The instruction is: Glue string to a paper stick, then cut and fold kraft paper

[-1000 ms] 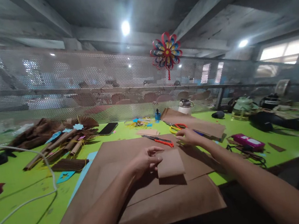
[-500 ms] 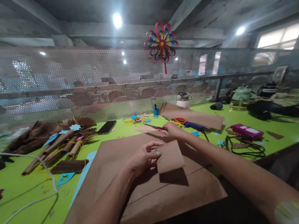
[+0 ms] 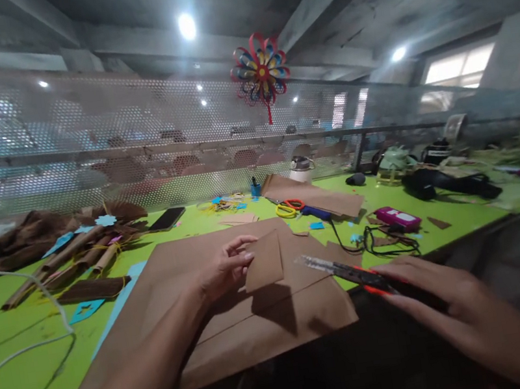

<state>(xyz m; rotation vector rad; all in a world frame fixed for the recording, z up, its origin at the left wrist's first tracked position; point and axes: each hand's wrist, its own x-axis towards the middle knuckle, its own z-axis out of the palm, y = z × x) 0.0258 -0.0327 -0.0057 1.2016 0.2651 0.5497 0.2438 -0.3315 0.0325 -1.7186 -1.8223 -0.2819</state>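
A small folded piece of brown paper [image 3: 265, 262] is pinched at its left edge by my left hand [image 3: 227, 269], held tilted above a large brown paper sheet [image 3: 178, 299]. The sheet lies on the green table and hangs a little over its front edge. In my right hand [image 3: 440, 304] is a black and red utility knife [image 3: 351, 272]; its blade points left toward the folded paper, with a gap between them. The fingers wrap the knife's handle, partly hiding it.
Red and yellow scissors [image 3: 290, 207] lie behind the sheet, beside a blue-handled tool [image 3: 316, 212] with a cord. Rolled brown paper pieces [image 3: 73, 263] and a phone [image 3: 168, 219] are at the left. Toward the right sit a magenta box [image 3: 397, 219] and black cable [image 3: 391, 243].
My right hand has come from the table's far side to the front right, bringing the utility knife with it. My left hand still holds the folded paper, and the view has shifted right.
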